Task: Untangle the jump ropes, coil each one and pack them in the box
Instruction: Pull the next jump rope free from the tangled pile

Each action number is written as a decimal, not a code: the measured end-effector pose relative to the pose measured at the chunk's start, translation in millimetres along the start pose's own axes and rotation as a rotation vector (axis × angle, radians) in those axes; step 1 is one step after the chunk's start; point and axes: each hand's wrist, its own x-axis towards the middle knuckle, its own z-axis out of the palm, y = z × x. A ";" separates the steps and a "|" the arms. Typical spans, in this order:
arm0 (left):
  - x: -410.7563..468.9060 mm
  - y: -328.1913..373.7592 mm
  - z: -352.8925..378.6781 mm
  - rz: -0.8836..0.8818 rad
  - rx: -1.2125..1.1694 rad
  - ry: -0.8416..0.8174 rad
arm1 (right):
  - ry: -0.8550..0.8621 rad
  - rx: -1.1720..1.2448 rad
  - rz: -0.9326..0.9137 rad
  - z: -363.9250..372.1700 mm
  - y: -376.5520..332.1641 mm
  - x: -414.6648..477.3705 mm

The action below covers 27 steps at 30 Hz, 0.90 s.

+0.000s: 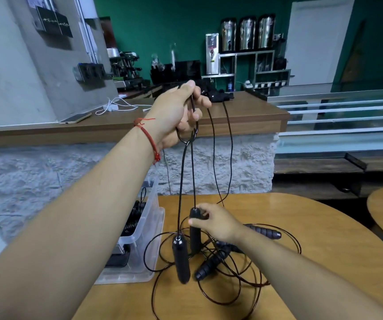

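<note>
Raised high, the left hand (176, 112) grips loops of a black jump rope (180, 181), whose strands hang down. Below, the right hand (213, 224) pinches the top of one smooth handle (195, 241); a second handle (181, 259) dangles beside it. More tangled ropes (239, 280) lie on the wooden surface (324, 239). The clear box (150, 227) stands at its left edge, coiled rope inside.

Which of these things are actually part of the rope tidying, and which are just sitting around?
Part of the job: left hand holding up cords; right hand gripping a black handle; tangled ropes on the table; clear box.

Just lying about: phone, white cable, metal urns, coffee machine.
</note>
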 end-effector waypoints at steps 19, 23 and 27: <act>-20.5 -81.5 -17.2 0.043 0.239 0.286 | 0.243 0.080 0.035 -60.3 -1.1 13.9; -19.9 -103.7 -6.8 -0.013 0.099 0.333 | 0.414 -0.061 -0.014 -56.4 -21.1 13.2; -19.4 -120.2 -6.1 -0.046 0.105 0.371 | 0.723 -0.049 -0.379 -57.5 -65.3 0.0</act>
